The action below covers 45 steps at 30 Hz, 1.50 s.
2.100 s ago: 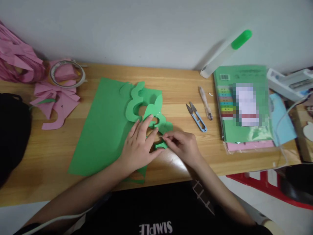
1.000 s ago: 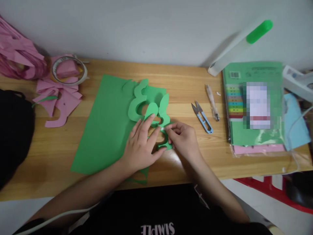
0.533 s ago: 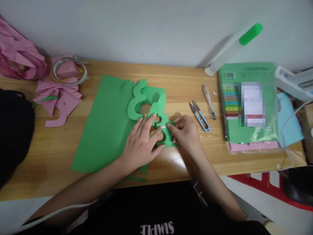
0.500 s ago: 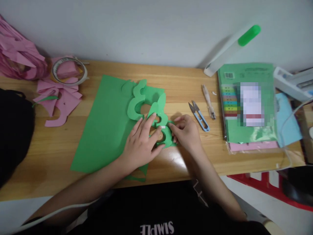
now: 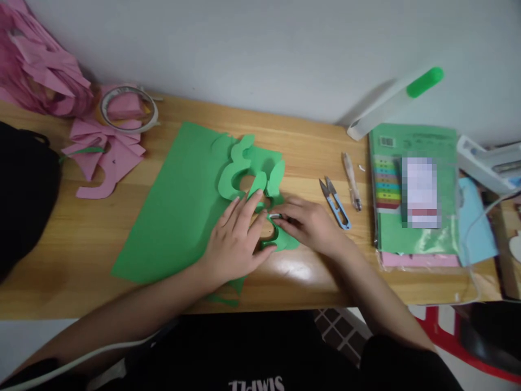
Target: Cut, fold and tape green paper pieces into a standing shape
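A curling green paper cutout (image 5: 228,182) lies partly on a large green sheet (image 5: 163,206), with leaf-like pieces standing up from it. My left hand (image 5: 238,236) rests on the cutout with its fingers spread, pressing it down. At the cutout's right side, my right hand (image 5: 311,222) pinches the paper between thumb and fingers. A small white strip (image 5: 275,216) shows by its fingertips, on the green paper. Blue-handled thread snips (image 5: 336,203) lie open to the right of that hand.
A pen (image 5: 352,182) lies beyond the snips. Bagged green paper (image 5: 415,239) is at right, near a white tube with a green cap (image 5: 425,81). Pink paper scraps (image 5: 116,157) and a tape roll (image 5: 153,117) are at left, beside a black object (image 5: 28,195).
My right hand has moved slightly left, onto the cutout by the white strip, and its fingers now pinch there. My left hand stays in place. The whole view has shifted a little.
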Motion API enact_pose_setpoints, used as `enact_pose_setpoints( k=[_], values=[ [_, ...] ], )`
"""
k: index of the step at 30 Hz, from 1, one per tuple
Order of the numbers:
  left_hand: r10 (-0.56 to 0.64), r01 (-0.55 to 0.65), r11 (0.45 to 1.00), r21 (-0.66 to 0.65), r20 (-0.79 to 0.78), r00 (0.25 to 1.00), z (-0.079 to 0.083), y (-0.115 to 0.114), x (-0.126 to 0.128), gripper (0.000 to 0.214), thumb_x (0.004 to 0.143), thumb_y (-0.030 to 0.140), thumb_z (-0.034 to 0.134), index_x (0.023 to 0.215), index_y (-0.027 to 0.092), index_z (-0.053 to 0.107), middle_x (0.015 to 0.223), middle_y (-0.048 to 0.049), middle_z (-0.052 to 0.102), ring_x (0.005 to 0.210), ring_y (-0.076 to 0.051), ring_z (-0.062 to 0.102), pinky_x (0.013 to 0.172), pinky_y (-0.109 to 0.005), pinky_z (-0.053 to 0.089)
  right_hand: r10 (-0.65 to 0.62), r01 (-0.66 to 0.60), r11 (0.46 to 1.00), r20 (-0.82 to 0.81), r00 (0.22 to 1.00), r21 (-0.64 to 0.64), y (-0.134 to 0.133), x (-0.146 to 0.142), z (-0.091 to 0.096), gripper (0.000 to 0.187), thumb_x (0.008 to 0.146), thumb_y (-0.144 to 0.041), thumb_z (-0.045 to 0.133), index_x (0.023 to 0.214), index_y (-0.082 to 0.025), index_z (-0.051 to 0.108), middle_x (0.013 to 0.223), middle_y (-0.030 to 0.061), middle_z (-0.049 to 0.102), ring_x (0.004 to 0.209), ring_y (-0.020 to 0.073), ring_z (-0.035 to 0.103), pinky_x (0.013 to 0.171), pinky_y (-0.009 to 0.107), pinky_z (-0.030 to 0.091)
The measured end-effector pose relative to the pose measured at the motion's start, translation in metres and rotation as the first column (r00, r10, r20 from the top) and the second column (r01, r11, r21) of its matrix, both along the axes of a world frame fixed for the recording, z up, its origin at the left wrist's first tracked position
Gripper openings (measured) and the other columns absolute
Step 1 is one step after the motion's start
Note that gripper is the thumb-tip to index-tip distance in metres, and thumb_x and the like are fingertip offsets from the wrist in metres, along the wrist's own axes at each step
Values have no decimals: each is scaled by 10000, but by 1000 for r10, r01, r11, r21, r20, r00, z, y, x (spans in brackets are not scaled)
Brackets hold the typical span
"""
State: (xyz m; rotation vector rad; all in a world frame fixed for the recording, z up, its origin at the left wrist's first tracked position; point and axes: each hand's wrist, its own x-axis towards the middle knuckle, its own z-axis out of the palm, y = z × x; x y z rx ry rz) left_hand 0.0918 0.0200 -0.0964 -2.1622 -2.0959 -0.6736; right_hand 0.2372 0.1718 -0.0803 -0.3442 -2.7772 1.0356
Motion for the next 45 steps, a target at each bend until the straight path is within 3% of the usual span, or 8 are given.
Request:
enact_pose_setpoints(
  k=[20,37,41,43,45],
  values=[
    [23,-22,1000,-15,21,1000,1,0,2,489,834,438,621,1160,74,612,1410,-224,478,1307,-325,483,1113,-439,401,26,-31,998,-90,996,-59,6,0,-7,36,938,-164,544,951,-166,578,749,12,559,700,112,533,633,219,424],
    [28,-27,1000,-12,33,999,-1,0,2,495,833,445,625,1163,76,622,1426,-217,470,1311,-322,476,1117,-433,401,-4,3,1000,-31,1000,-10,0,-6,-9,86,964,-245,528,941,-173,569,816,30,596,715,123,556,650,233,428],
    [14,-13,1000,-24,44,999,-1,-1,1,503,834,446,626,1174,75,622,1451,-219,442,1333,-337,451,1121,-461,400,-6,5,991,-8,1000,-135,9,1,-1,110,957,-252,535,883,-174,557,763,15,547,683,113,515,638,234,425],
    [15,-13,999,-37,57,998,-1,-1,1,501,839,436,626,1192,80,616,1468,-211,425,1339,-338,445,1128,-475,395,-78,72,968,-12,997,-238,20,13,10,147,952,-286,544,850,-180,545,759,14,535,681,112,506,628,238,429],
    [16,-14,999,-41,65,998,0,-2,1,496,843,424,626,1202,82,614,1475,-207,418,1330,-336,457,1127,-482,399,-246,223,935,-53,968,-275,31,26,22,177,938,-329,567,835,-187,539,777,18,534,680,113,504,611,243,429]
  ],
)
